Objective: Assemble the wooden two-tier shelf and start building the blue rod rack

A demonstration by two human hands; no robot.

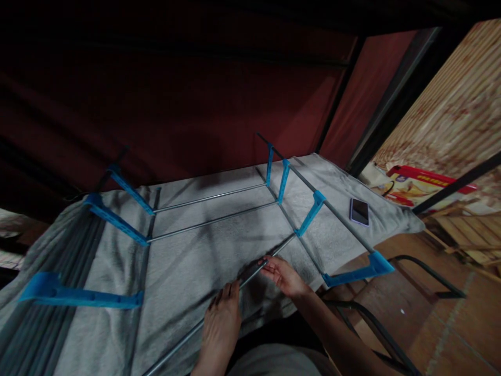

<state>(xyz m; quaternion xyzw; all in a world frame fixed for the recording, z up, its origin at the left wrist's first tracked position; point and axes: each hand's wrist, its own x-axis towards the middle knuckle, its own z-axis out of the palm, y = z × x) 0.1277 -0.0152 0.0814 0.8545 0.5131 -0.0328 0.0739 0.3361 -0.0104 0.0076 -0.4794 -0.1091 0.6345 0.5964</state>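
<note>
A thin metal rod [252, 275] slants across the near part of the grey blanket. My left hand [222, 316] rests over the rod with its fingers curled around it. A little farther up, my right hand [282, 275] pinches the same rod between thumb and fingers. The rod's far end meets the foot of a blue plastic bracket [309, 215] on the right side; its near end runs out of view at the bottom. Another blue bracket [354, 272] sticks out nearer to me. On the left, a blue bracket [82, 296] lies almost flat between grey tubes.
Two crossbars, one being the nearer bar [211, 222], span the frame's back. A bundle of grey tubes [50, 313] lies left on the blanket [207, 256]. A phone [359, 211] sits right. Beyond are a red-and-yellow box [426, 185], a dark metal chair frame [376, 318] and a dark red panel [219, 104].
</note>
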